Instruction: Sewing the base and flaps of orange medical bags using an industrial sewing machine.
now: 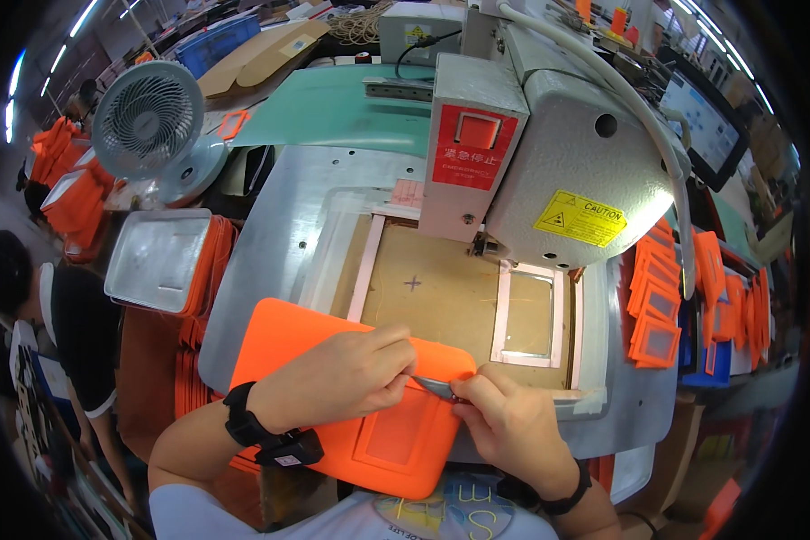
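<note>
We pinch the light, floppy orange fabric panel (333,387) at its right edge, left hand (342,378) and right hand (504,423) fingers closed on it.

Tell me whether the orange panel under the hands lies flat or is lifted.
Mostly flat: the orange panel rests on the machine bed; both hands pinch its upper right edge.

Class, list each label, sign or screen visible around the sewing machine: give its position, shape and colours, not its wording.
Red label: machine head front, rectangular, red with white marks.
Yellow warning sticker: machine's grey side, slanted rectangle, black triangle.
Monitor screen: upper right, dark-framed, pale display.
Small yellow sticker: grey box behind.
</note>
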### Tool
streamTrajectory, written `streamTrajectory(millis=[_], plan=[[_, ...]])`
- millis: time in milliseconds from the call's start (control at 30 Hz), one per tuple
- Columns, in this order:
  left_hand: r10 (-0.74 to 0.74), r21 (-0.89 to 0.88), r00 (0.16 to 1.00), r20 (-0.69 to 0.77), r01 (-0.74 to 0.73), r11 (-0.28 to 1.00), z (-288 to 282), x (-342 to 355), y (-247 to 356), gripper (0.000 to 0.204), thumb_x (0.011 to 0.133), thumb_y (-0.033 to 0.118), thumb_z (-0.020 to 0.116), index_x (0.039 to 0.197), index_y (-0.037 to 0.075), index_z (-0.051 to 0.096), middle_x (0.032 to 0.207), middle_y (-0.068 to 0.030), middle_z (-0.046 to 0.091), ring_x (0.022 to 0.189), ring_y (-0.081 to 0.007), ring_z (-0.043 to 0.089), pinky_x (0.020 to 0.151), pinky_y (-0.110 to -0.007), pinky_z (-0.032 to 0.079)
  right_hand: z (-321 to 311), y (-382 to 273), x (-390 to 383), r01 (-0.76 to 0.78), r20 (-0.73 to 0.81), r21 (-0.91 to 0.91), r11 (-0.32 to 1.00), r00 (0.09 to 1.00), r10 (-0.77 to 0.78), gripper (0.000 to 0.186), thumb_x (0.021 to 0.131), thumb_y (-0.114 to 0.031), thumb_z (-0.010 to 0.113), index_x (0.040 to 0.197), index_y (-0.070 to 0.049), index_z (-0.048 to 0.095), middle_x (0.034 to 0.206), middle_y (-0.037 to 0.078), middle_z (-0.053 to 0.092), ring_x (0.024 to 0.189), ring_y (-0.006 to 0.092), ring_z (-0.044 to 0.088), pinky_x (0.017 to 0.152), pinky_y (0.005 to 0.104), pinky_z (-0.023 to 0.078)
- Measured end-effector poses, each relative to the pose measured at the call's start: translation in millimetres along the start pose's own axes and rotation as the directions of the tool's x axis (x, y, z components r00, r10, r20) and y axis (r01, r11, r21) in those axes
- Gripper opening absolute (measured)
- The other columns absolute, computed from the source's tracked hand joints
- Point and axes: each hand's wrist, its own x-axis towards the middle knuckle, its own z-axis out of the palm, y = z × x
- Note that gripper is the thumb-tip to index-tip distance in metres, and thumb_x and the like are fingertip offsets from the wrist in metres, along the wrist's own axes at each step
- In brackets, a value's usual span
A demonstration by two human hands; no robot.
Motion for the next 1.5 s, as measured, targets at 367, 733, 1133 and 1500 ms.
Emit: streamTrajectory(millis=[367,733,1133,1500], plan=[[0.009,-0.044,0.999,0.049,-0.007,0.999,0,-3,0,0.009,0.081,0.001,0.062,0.085,0.003,0.054,0.085,-0.0098,0.052,0.069,-0.0281,0.056,0.061,-0.036,0.047,6,12,-11,-0.219,-0.101,0.505,0.835,0.946,0.309,0.021,0.082,0.001,0.07,0.101,-0.001,0.062,0.084,0.01,0.063,0.07,0.0206,0.066,0.061,0.0292,0.052],[0.061,0.1,0.977,0.206,-0.083,0.992,-4,14,2,0.007,0.082,0.005,0.06,0.086,0.002,0.055,0.084,-0.0107,0.052,0.067,-0.03,0.057,0.06,-0.039,0.048,-1,8,-13,-0.147,-0.087,0.215,0.965,0.982,0.169,0.03,0.074,-0.007,0.076,0.1,-0.005,0.063,0.084,0.007,0.062,0.065,0.0246,0.065,0.055,0.0336,0.05],[0.017,0.066,0.982,0.187,-0.03,0.997,2,15,-5,0.008,0.078,0.003,0.06,0.08,0.003,0.052,0.08,-0.0112,0.053,0.062,-0.0308,0.055,0.056,-0.039,0.046,0,0,-5,-0.063,-0.042,0.081,0.995,0.997,0.067,0.024,0.076,-0.013,0.074,0.096,-0.01,0.06,0.084,0.006,0.059,0.06,0.0253,0.061,0.052,0.0354,0.049],[0.036,-0.014,0.991,0.126,-0.035,0.999,-1,15,-5,0.013,0.076,0.001,0.062,0.082,0.004,0.051,0.08,-0.0094,0.052,0.063,-0.0291,0.054,0.055,-0.037,0.044,0,-2,1,-0.071,-0.006,0.076,0.995,0.997,0.071,0.022,0.078,-0.014,0.073,0.095,-0.01,0.06,0.086,0.005,0.059,0.061,0.0264,0.062,0.05,0.0357,0.049]])
